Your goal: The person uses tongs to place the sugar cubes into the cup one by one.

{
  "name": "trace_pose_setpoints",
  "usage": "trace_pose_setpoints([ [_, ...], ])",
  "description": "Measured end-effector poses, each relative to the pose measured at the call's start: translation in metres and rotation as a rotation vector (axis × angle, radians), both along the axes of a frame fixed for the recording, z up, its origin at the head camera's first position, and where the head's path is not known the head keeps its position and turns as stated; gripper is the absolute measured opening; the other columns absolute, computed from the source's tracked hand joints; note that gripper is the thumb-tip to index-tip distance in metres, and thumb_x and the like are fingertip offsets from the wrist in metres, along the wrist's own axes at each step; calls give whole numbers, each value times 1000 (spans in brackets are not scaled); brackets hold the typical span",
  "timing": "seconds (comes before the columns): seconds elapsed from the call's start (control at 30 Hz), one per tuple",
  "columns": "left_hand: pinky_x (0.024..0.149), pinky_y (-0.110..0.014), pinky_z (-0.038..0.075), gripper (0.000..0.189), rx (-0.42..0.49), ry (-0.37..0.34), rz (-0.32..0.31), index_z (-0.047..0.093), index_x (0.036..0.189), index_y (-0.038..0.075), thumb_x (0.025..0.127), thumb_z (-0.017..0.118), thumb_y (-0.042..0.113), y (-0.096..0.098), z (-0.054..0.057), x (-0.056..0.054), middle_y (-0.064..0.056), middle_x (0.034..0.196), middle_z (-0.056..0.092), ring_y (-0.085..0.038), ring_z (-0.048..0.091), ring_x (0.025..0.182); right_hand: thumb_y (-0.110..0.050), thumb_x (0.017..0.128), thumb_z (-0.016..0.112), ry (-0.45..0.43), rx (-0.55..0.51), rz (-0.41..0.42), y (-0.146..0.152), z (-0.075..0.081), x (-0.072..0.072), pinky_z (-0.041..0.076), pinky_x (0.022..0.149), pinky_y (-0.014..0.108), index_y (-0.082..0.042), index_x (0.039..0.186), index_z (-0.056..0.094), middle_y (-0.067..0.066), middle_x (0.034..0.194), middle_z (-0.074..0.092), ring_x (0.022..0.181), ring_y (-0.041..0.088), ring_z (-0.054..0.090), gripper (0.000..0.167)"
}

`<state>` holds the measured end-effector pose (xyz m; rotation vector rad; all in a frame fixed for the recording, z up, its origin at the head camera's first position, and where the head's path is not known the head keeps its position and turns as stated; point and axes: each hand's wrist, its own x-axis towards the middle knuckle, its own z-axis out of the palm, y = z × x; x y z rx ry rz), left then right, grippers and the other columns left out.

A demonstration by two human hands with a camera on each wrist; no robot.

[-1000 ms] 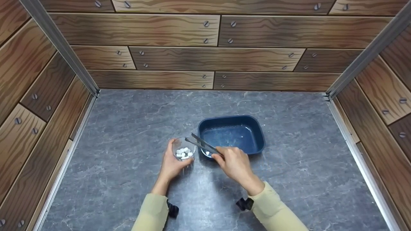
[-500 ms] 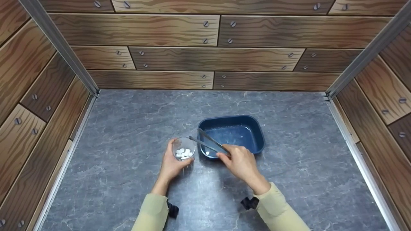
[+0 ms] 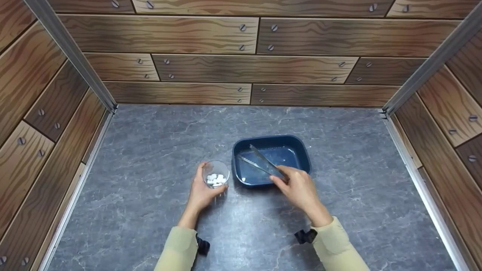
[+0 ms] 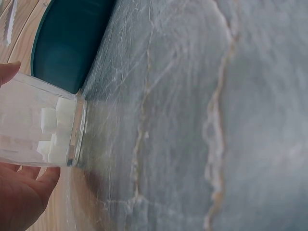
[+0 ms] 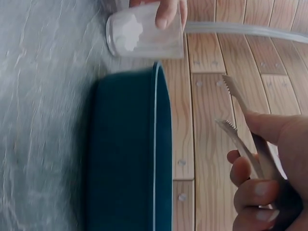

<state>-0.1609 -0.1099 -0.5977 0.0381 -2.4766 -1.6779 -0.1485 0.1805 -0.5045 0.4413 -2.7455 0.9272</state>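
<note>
My left hand [image 3: 202, 192] holds a clear glass [image 3: 216, 165] upright on the table, thumb and fingers around its sides. Several small white pieces [image 3: 215, 179] lie at the bottom of the glass; in the left wrist view they look like blocky cubes [image 4: 49, 120]. My right hand [image 3: 299, 188] grips metal tongs [image 3: 260, 162], whose serrated tips are spread apart with nothing between them. The tongs hang over a dark blue rectangular tub [image 3: 307, 160], above its rim in the right wrist view. One small white piece [image 3: 243, 179] shows at the tub's near left corner.
The tub stands just right of the glass on a grey marbled tabletop [image 3: 158, 150]. Wood-patterned panels [image 3: 211, 67] wall in the back and both sides, with metal rails [image 3: 410, 158] along the corners and side edges.
The right hand has drawn the tongs rightward from over the glass to over the tub, tips staying apart. The left hand and glass have kept their place.
</note>
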Motion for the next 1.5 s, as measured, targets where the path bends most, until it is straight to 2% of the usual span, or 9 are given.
trace_pose_setpoints([
  [0.2, 101, -49, 41, 101, -12, -27, -2, 37, 144, 4, 62, 92, 25, 0, 1, 0, -24, 136, 50, -38, 50, 123, -24, 88, 75, 9, -45, -35, 21, -4, -3, 41, 50, 29, -5, 114, 71, -5, 71, 57, 55, 9, 47, 32],
  [0.37, 102, -50, 41, 103, -11, -32, 3, 36, 145, 3, 62, 92, 26, 0, 0, -1, -24, 137, 49, -38, 49, 124, -25, 88, 75, 17, -45, -109, 40, -8, -7, 41, 54, 32, -3, 116, 70, -2, 72, 59, 59, 13, 49, 36],
  [0.67, 104, -48, 40, 101, -6, 11, 6, 38, 143, 1, 60, 92, 23, 1, -1, -1, -25, 135, 51, -38, 50, 123, -30, 93, 68, -107, -27, -240, 76, -17, -14, 40, 52, 34, -3, 123, 61, 3, 72, 57, 57, 18, 50, 41],
  [0.77, 104, -48, 40, 101, -6, 21, 2, 38, 142, 1, 60, 93, 23, 1, -1, -1, -25, 134, 51, -38, 50, 123, -29, 95, 65, -123, -17, -281, 86, -21, -16, 40, 53, 35, -1, 123, 60, 4, 74, 58, 58, 19, 50, 40],
  [0.97, 103, -48, 41, 101, -12, 18, 3, 38, 142, 2, 60, 93, 23, 0, -2, -1, -25, 133, 52, -38, 51, 122, -28, 99, 59, -160, 10, -372, 105, -27, -18, 48, 64, 48, 4, 129, 54, 19, 89, 67, 70, 30, 61, 45],
  [1.03, 102, -49, 41, 100, -11, 10, -2, 38, 142, 3, 61, 92, 23, 0, -1, -1, -25, 134, 52, -38, 51, 122, -28, 100, 56, -189, 13, -407, 110, -28, -18, 48, 64, 50, 5, 132, 51, 23, 93, 66, 71, 33, 62, 46],
  [1.2, 102, -48, 41, 99, -1, -4, -16, 38, 143, 4, 62, 92, 23, 0, 0, -2, -23, 136, 51, -37, 50, 123, -28, 102, 51, -262, 19, -486, 120, -35, -20, 45, 61, 51, 5, 136, 46, 26, 92, 64, 71, 36, 60, 47],
  [1.5, 103, -49, 41, 98, 1, 16, -13, 39, 142, 4, 62, 92, 22, 0, -2, -2, -23, 135, 51, -37, 50, 122, -28, 101, 51, -317, 69, -536, 132, -50, -22, 46, 70, 59, 2, 132, 48, 29, 104, 64, 91, 48, 61, 43],
])
